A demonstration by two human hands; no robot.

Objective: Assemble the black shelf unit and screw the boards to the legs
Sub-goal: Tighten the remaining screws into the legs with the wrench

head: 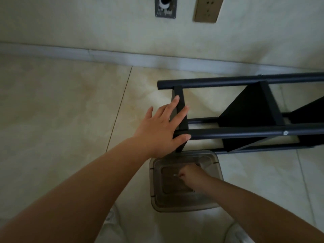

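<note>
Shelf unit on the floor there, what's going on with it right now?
The shelf unit lies on its side on the tiled floor. The person's left hand presses flat on its end board, steadying it. The right hand reaches into a clear tub beside the frame, fingers curled at a small screw. No tool is in view.

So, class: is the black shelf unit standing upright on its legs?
No: the black shelf unit lies on its side, its round legs running level along the tiled floor.
</note>
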